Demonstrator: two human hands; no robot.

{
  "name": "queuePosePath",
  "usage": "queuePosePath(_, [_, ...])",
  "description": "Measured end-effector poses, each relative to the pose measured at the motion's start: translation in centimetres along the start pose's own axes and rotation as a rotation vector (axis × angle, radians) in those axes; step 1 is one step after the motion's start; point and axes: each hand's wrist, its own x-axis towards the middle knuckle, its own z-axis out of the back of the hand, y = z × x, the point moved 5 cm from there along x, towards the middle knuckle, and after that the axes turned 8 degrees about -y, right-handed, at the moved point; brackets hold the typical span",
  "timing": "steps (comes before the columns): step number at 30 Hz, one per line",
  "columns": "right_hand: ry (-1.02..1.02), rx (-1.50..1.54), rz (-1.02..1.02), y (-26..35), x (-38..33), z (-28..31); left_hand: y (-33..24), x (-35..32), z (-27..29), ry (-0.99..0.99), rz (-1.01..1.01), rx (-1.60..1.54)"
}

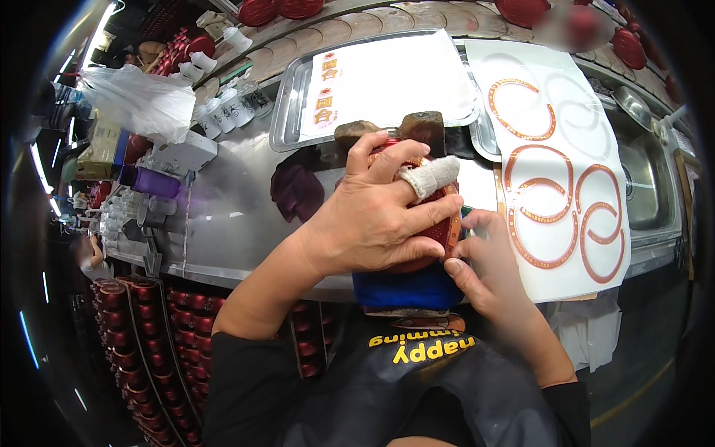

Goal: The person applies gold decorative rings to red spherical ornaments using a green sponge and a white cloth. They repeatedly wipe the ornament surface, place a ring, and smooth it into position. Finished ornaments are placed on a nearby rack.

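My left hand (380, 208) is spread over a dark red, round glossy piece (439, 223) and grips it from above, with the fingers wrapped over its far side. A white knitted sleeve (430, 177) covers one of that hand's fingers. Along the right edge of the piece runs an orange-gold patterned decal strip (453, 232). My right hand (488, 261) is at this edge, its thumb and fingers closed in a pinch at the strip. The piece rests between brown wooden blocks (422, 128) and a blue cloth (406, 290); my left hand hides much of it.
On the right lies a white sheet (551, 287) bearing several orange ring-shaped decals. Behind my hands a metal tray (281, 123) carries another printed white sheet (395, 82). A dark purple cloth (298, 186) lies left on the steel table (231, 223). A sink (652, 186) is far right.
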Motion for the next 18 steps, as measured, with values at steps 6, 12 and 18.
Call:
queuePosePath(6, [0.021,-0.064,0.063,0.5,-0.1,-0.1,-0.5,-0.7,1.2,-0.022,0.015,-0.123])
queuePosePath(12, [0.081,-0.066,0.024,0.6,-0.4,-0.3,0.5,-0.3,0.3,0.012,0.079,0.095])
queuePosePath(18, [0.027,-0.097,0.113,1.2,-0.6,-0.2,0.3,-0.3,0.4,0.035,0.054,0.004])
